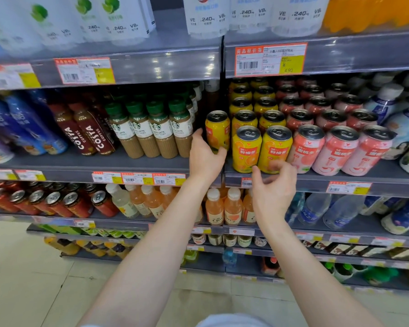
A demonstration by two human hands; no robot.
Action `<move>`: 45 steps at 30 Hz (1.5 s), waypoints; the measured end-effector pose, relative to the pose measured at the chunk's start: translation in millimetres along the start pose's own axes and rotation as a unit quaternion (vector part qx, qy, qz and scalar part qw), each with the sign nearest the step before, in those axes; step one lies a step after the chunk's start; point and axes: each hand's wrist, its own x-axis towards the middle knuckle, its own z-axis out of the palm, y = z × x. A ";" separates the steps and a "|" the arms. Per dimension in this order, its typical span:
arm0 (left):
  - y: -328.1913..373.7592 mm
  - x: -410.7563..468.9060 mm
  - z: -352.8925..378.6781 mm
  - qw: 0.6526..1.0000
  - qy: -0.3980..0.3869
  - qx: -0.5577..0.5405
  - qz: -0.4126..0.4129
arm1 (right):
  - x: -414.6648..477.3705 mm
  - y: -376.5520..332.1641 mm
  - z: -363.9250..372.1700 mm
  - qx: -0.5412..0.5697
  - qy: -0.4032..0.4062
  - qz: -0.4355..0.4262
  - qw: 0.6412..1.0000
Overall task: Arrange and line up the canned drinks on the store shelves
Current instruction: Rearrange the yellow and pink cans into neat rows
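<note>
A yellow orange-drink can stands apart at the left of the can rows, on the middle shelf. My left hand wraps its lower part, thumb on the right side. Two rows of yellow cans run back beside it, then three rows of pink peach cans. My right hand hovers in front of the second yellow front can, fingers curled and apart, holding nothing.
Starbucks latte bottles and Costa coffee bottles stand left of the lone can. White bottles flank the pink cans on the right. Red cans and juice bottles fill the shelf below. Price tags line the shelf edges.
</note>
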 end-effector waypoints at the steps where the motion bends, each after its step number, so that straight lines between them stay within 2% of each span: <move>1: 1.1 1.7 1.2 1.000 -0.013 -0.001 0.003 | -0.7 0.9 -0.8 -0.001 0.000 -0.002 1.000; 6: 2.7 11.4 4.6 0.999 -0.035 -0.006 -0.021 | -1.6 6.4 -0.4 0.012 -0.015 -0.004 1.000; 13: -1.1 3.8 12.1 0.997 0.023 0.065 -0.019 | -2.0 2.6 11.6 0.021 -0.028 -0.036 0.999; 17: -2.3 -7.0 10.9 0.996 0.055 0.064 -0.023 | -2.7 0.0 17.3 0.019 -0.034 -0.036 0.999; 21: -5.1 -13.0 0.1 0.999 0.029 0.008 -0.032 | -3.2 -3.5 23.9 0.016 -0.028 -0.021 0.999; 28: -10.0 -22.6 -7.0 0.998 0.050 0.017 -0.015 | 3.7 -4.0 34.2 0.012 -0.017 -0.003 1.000; 45: -15.3 -26.6 -16.2 1.000 0.008 0.009 -0.004 | -0.6 -4.9 39.7 0.005 -0.011 0.002 1.000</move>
